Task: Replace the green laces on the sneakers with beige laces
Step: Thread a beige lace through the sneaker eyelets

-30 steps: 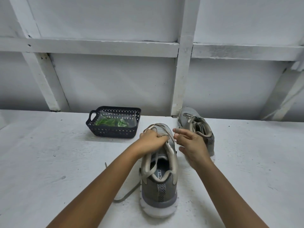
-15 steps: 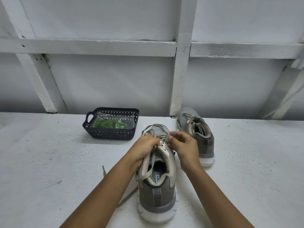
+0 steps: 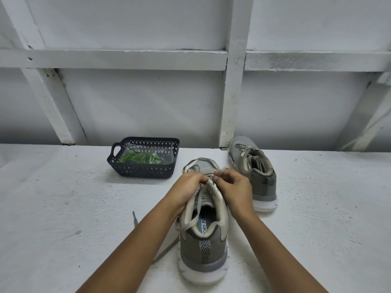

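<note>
A grey sneaker (image 3: 204,248) stands heel toward me in the middle of the white table. A beige lace (image 3: 191,216) runs through its eyelets, loops over the collar and trails off to the left. My left hand (image 3: 186,190) grips the left eyelet flap and the lace near the tongue. My right hand (image 3: 234,189) pinches the lace at an eyelet on the right flap. A second grey sneaker (image 3: 254,172) with a beige lace stands behind it to the right. Green laces (image 3: 140,157) lie in a clear bag inside a basket.
The dark perforated basket (image 3: 146,171) sits at the back left of the sneakers. The white table (image 3: 63,208) ends at a white panelled wall with beams (image 3: 233,92). One end of the lace (image 3: 134,217) lies on the table left of my left arm.
My right hand has come in from an open pose beside the shoe and now pinches the lace at the eyelet. My left hand has stayed on the flap.
</note>
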